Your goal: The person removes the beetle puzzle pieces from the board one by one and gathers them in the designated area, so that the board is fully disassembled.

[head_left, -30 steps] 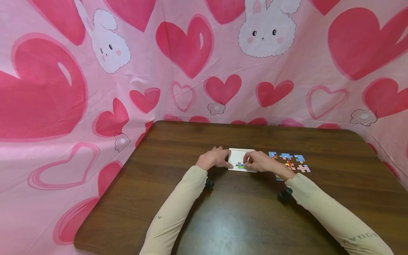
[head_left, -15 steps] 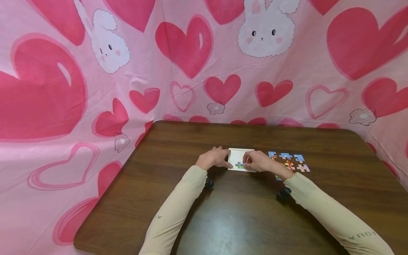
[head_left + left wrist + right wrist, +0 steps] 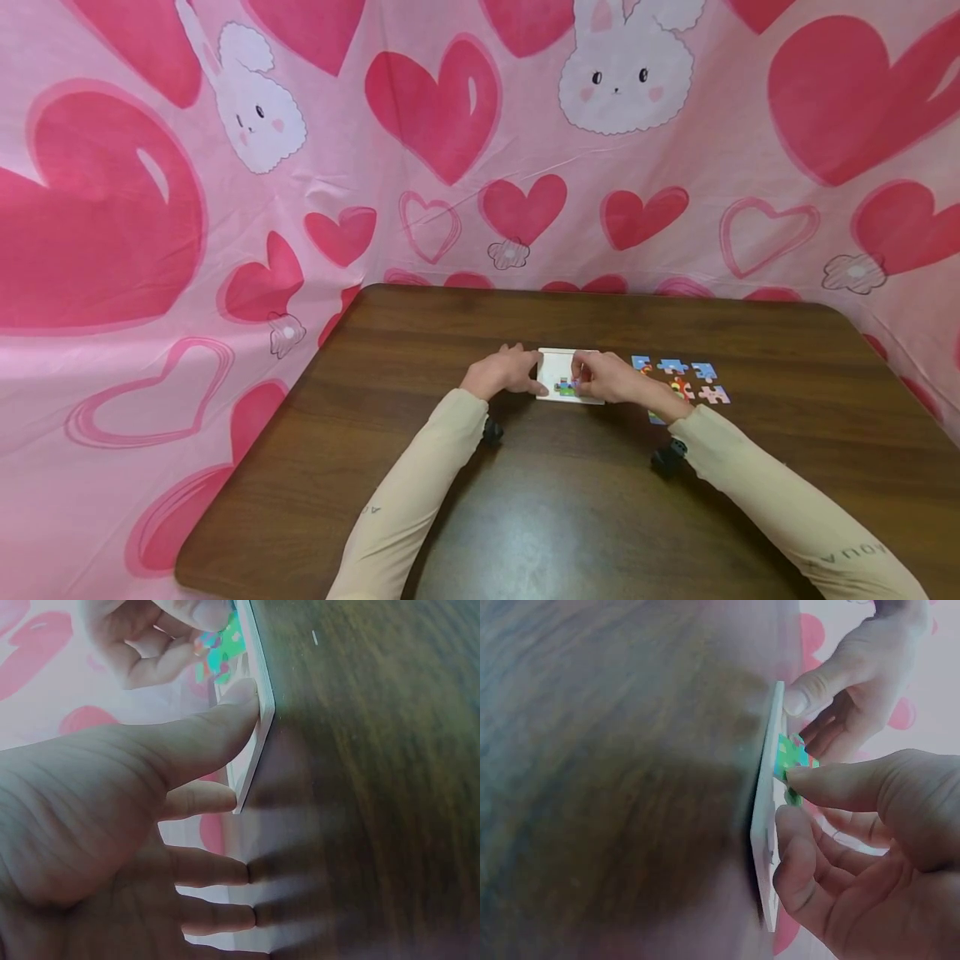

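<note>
My left hand rests at the left side of a white puzzle tray. In the left wrist view its thumb presses the tray's rim, the index fingertip is at the corner, and the other fingers stand straight on the table. My right hand is over the tray's right half. Its thumb and fingers pinch a green jigsaw puzzle piece, tilted up from the tray in the right wrist view. Green and blue also show beside the right fingertips in the head view; the fingers hide part of this.
Several loose puzzle pieces lie right of the tray, among them a blue one, a pink one and a red and yellow one, partly behind the right wrist. The brown wooden table ends at a pink heart-print cloth.
My right fingertips have shifted slightly, up and away from the tray's near edge, and the puzzle piece at them looks turned a little. The left hand and tray stay put.
</note>
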A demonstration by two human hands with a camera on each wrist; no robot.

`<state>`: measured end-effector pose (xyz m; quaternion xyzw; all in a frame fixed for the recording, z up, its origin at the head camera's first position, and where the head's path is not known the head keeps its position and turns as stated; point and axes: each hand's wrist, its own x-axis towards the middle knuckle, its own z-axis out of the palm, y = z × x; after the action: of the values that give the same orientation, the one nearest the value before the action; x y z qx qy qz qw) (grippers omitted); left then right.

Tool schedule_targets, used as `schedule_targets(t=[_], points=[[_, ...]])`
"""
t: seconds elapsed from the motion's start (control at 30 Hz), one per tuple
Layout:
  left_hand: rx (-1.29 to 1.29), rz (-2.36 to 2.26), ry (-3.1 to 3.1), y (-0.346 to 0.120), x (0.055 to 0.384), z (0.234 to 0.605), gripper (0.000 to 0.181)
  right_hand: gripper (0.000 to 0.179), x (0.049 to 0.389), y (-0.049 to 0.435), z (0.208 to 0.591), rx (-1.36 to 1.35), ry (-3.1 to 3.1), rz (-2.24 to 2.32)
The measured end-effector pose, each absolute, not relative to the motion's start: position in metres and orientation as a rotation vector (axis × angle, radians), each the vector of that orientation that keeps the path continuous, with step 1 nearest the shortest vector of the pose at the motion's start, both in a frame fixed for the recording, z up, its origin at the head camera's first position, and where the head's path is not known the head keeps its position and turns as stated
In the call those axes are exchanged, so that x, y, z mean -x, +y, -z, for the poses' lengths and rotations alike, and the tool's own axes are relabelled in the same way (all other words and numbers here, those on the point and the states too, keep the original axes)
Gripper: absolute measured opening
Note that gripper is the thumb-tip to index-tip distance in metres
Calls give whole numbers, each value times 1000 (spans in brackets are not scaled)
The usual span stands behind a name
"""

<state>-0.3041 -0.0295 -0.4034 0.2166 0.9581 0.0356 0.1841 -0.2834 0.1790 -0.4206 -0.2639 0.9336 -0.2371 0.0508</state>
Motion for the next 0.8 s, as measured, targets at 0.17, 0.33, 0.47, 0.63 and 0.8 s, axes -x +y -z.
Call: schedule_targets(t=[0.17, 0.33, 0.47, 0.63, 0.8], points=[[-609, -100, 2699, -29, 304, 404, 69, 19, 283, 182, 418, 820, 2841, 772], [-604, -115, 2701, -29, 304, 404, 68, 20, 283, 189, 413, 852, 2835, 804], [-604, -108, 2703, -28, 304, 404, 67, 20, 281, 196, 406, 828, 2814, 815], [-618, -116, 2698, -28, 304, 404, 66, 20, 277, 208, 400, 848, 2827, 819], [-611, -155, 2694, -31, 304, 404, 65, 18, 275, 219, 398, 854, 2836, 825]])
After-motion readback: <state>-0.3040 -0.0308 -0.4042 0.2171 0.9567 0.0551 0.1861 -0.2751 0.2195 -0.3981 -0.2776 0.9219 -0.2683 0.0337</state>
